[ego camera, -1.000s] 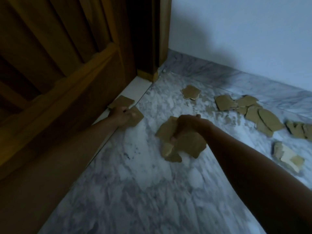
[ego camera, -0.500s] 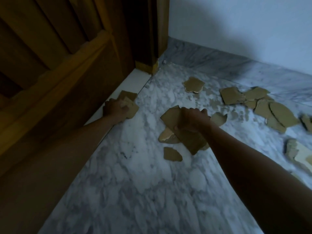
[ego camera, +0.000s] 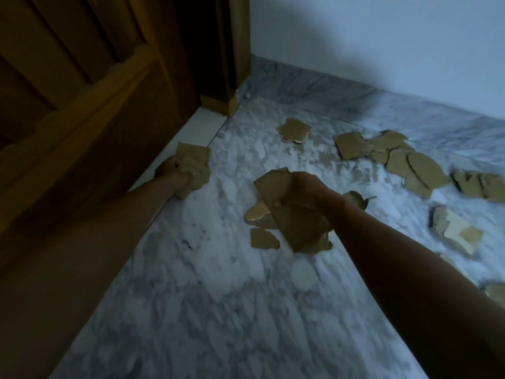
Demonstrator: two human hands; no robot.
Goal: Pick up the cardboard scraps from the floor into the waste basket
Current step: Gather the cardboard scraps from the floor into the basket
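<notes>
Brown cardboard scraps lie scattered on the marble floor (ego camera: 218, 310). My left hand (ego camera: 173, 175) grips crumpled scraps (ego camera: 195, 162) beside the door sill. My right hand (ego camera: 303, 191) holds a bunch of larger scraps (ego camera: 297, 228) just above the floor. A small loose scrap (ego camera: 263, 239) and a pale curled one (ego camera: 257, 213) lie below that bunch. One scrap (ego camera: 293, 130) sits further back, and a cluster of scraps (ego camera: 396, 157) spreads to the right. No waste basket is in view.
A dark wooden door (ego camera: 82, 119) fills the left side, with a white sill (ego camera: 196, 129) at its foot. A white wall (ego camera: 382, 36) with a marble skirting runs behind. More scraps (ego camera: 453, 231) lie at the right edge.
My left hand has closed round the scraps by the sill and crumpled them. My right hand has lifted its bunch, leaving a small scrap and a pale one on the floor.
</notes>
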